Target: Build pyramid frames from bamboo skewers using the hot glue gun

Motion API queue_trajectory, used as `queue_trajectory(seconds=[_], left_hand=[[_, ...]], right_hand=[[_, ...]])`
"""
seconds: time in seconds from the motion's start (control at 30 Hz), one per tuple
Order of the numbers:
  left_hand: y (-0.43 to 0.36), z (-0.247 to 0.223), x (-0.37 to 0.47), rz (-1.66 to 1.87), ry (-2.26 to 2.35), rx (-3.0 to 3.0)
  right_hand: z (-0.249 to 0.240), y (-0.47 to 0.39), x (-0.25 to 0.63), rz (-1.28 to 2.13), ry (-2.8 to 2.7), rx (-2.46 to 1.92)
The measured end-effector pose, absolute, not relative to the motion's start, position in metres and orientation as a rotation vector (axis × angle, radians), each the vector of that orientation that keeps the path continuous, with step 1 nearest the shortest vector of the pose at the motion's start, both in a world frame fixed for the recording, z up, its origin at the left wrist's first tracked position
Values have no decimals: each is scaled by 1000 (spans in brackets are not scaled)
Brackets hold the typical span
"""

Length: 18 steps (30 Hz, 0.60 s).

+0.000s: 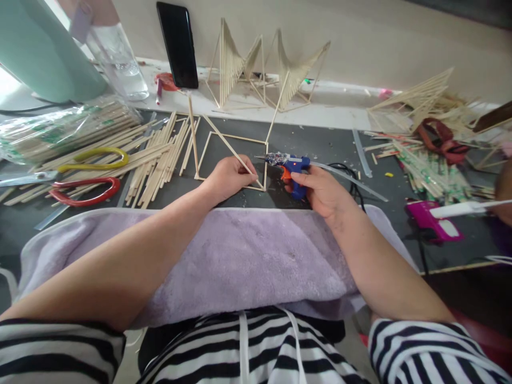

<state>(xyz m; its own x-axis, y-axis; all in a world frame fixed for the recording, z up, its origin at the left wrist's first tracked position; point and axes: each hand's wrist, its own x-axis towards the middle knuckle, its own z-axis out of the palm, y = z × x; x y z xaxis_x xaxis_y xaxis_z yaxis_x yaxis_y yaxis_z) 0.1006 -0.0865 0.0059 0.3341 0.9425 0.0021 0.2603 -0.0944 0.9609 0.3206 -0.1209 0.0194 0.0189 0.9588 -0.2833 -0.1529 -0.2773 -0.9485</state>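
My left hand [230, 178] pinches a thin wooden stick [224, 137] that slants up and to the left. Its lower end is near the front right corner of a square stick frame [236, 137] on the dark table. Two more sticks rise from the frame, one at the front left corner and one at the back right. My right hand [318, 189] grips a blue glue gun [298, 178], a finger by its orange trigger. The nozzle points left, close to my left fingers, and a clear glue stick [348, 178] trails from its back.
Loose sticks [160, 165], scissors [88, 176] and a bagged bundle of sticks [68, 125] lie at left. A phone [178, 45] and finished stick models [228, 64] stand along the wall. At right are a stick pile [424, 165] and a magenta device [434, 221]. A purple towel [240, 261] covers the front edge.
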Motion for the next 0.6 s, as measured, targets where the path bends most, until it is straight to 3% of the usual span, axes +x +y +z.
queue_trajectory(seconds=[0.6], left_hand=[[-89, 10, 101, 827, 1147, 1589]], right_hand=[[28, -116, 332, 1465, -897, -1359]])
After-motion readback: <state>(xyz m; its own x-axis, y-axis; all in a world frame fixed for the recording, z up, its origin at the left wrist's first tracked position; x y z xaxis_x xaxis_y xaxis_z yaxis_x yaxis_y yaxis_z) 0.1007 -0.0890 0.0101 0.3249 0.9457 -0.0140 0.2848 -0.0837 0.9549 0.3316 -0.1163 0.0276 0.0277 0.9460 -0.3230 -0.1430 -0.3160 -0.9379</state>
